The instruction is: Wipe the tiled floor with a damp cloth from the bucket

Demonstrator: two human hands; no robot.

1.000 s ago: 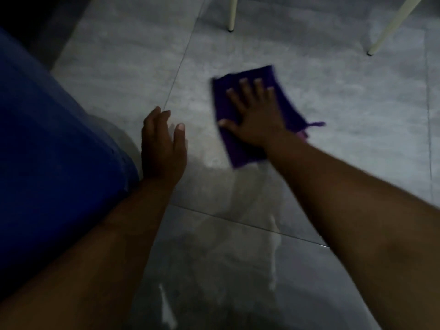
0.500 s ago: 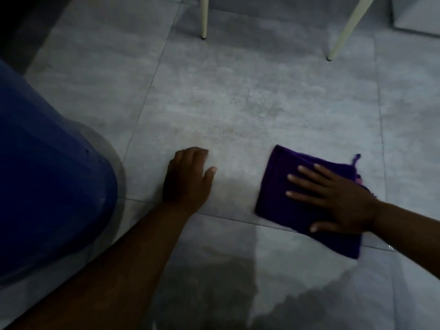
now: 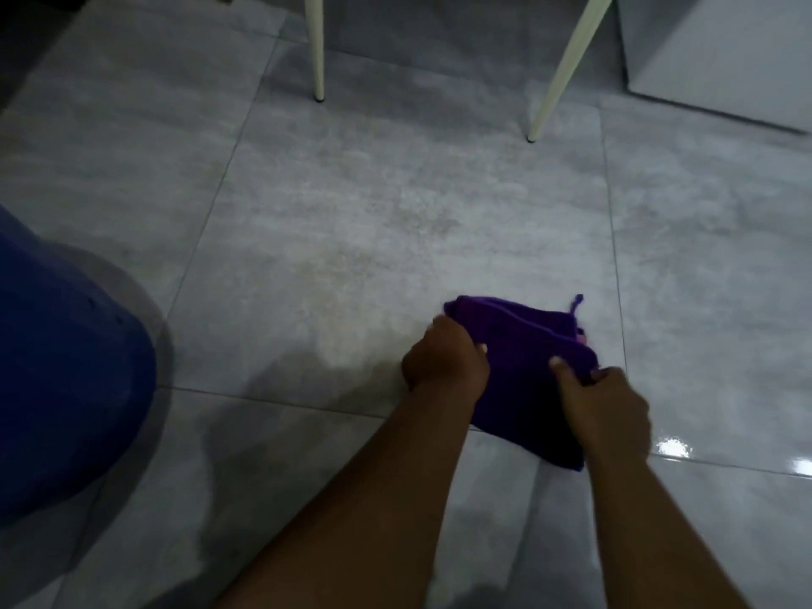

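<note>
Looked all over for anything readable and came up empty: there was no text, label, brand, number or sign legible anywhere in the head view.

Grey tiled floor (image 3: 395,204) under purple cloth (image 3: 523,389), chair legs (image 3: 317,50).
</note>
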